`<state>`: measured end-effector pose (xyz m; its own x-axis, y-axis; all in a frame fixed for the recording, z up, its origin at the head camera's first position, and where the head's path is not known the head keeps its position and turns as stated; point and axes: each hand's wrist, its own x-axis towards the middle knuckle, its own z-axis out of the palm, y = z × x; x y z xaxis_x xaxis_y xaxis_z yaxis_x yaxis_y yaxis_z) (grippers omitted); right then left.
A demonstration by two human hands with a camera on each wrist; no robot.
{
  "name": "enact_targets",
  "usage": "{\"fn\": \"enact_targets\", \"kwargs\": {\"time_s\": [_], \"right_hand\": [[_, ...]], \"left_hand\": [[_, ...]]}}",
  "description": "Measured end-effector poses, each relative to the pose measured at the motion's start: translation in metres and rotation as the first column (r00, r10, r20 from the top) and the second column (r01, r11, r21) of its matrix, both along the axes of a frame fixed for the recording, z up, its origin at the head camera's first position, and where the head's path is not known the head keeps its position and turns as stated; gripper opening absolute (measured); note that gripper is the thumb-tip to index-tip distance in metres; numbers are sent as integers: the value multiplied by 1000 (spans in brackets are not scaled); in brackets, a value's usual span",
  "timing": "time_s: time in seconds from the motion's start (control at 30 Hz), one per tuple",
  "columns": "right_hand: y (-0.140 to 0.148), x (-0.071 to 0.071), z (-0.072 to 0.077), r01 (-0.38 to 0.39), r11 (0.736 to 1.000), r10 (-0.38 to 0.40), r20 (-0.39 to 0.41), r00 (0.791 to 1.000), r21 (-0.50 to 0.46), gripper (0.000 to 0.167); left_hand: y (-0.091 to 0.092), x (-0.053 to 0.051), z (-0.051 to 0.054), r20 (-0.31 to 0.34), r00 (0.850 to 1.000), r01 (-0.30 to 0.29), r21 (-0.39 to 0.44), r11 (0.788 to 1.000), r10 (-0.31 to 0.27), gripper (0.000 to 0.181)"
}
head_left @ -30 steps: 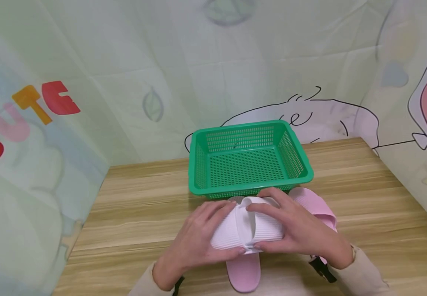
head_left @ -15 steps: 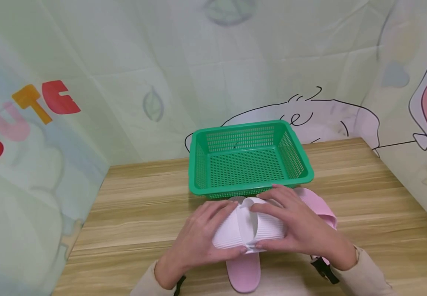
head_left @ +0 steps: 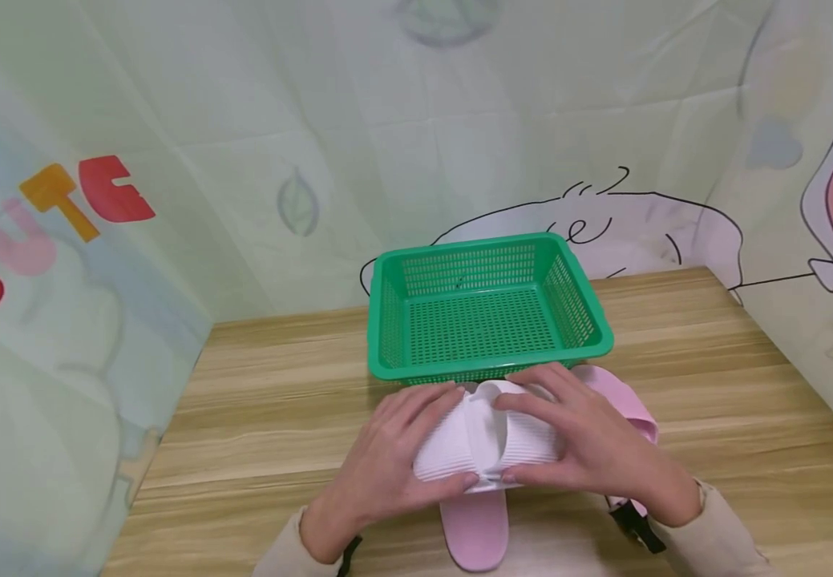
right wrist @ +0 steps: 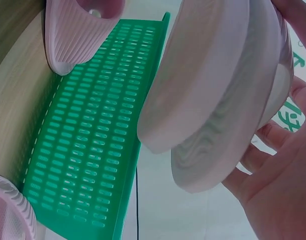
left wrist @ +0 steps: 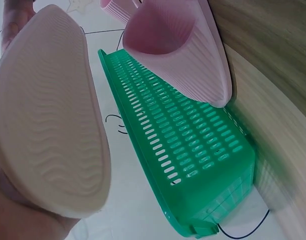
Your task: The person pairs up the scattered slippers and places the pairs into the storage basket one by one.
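Note:
In the head view, two ribbed white slippers are held side by side above the table. My left hand [head_left: 383, 461] grips the left white slipper [head_left: 445, 449], thumb at its near edge and fingers over the far side. Likewise, my right hand [head_left: 592, 437] grips the right white slipper [head_left: 535, 441]. The left wrist view shows a wavy-patterned sole [left wrist: 53, 110]; in the right wrist view the two pale soles [right wrist: 208, 70] overlap. Beneath the white pair lies a pink slipper [head_left: 475, 533], partly hidden. Another pink slipper [head_left: 611, 393] lies under my right forearm, largely covered.
Just beyond the slippers stands a green perforated basket [head_left: 491, 367] with nothing inside. The wood-grain table [head_left: 272, 417] ends at printed cloth walls [head_left: 301, 120] at the back and sides. A black strap [head_left: 636, 527] hangs from the right wrist.
Both hands keep their grip. My right hand and its slipper have shifted very slightly to the right, and the white pair has tilted a little.

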<state>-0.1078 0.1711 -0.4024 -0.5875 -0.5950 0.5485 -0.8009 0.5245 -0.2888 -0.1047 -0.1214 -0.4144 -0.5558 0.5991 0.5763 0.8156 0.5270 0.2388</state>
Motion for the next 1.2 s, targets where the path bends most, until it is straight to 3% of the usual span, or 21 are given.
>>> {"fn": "enact_targets", "kwargs": {"time_s": [0.23,0.57,0.97,1.2], "right_hand": [[5,-1,2,8,1000,-8,0,1000,-5,67],[18,-1,2,61,998,-61,-28,998,11,70],[32,-3,2,40,999,-40,-15,999,1,70],[43,0,4,78,997,-78,8,997,23,72]], "left_hand": [[-9,-1,3,47,998,-30,5,1000,29,78],[-26,-8,0,134,981,-141,17,990,138,65],[-37,-13,-10,160,969,-182,-45,982,187,54],[-39,-14,-13,219,955,-190,-65,980,199,52]]}}
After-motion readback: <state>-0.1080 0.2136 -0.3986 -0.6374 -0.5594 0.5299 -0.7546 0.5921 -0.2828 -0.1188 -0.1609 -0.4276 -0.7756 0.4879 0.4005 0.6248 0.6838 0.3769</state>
